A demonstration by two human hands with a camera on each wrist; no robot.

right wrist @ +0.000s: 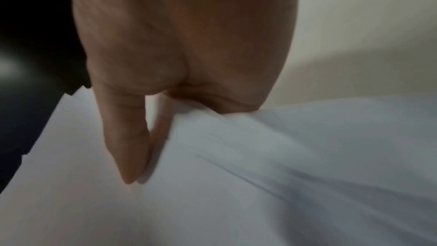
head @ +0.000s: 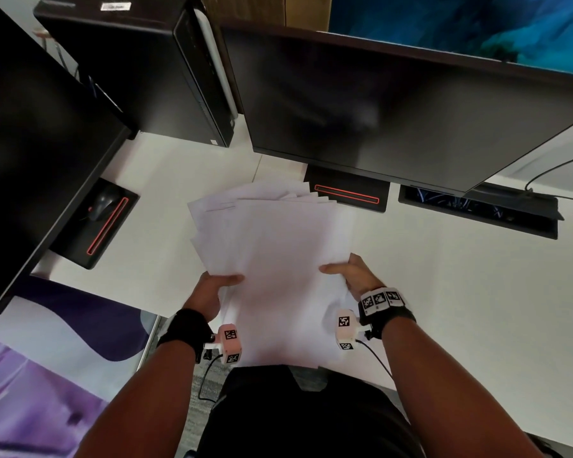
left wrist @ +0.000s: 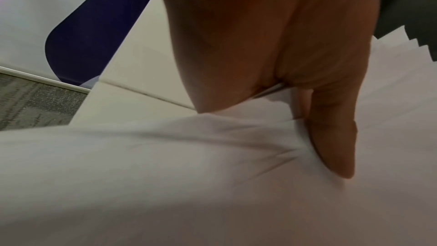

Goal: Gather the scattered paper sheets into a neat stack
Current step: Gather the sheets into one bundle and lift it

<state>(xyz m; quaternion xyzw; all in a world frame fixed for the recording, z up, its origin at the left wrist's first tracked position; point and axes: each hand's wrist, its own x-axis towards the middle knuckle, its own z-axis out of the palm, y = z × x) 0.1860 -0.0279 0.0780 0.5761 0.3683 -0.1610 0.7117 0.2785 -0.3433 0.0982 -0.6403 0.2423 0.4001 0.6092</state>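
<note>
My left hand (head: 212, 290) holds the left edge of the paper sheets (head: 272, 259) at frame centre, my right hand (head: 354, 272) the right edge. The sheets fan above the desk (head: 444, 276). Behind them a monitor (head: 394, 110) fills the upper right; a computer tower (head: 139, 67) stands upper left, a mouse (head: 101, 203) at mid-left.

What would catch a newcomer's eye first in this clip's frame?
Front and centre, a fanned bundle of white paper sheets is held over the white desk, gripped at its sides by the left hand and right hand, thumbs on top. The far corners are staggered, so the stack is not yet neat. Behind it a dark monitor looms, its red-trimmed base just beyond the sheets.
</note>
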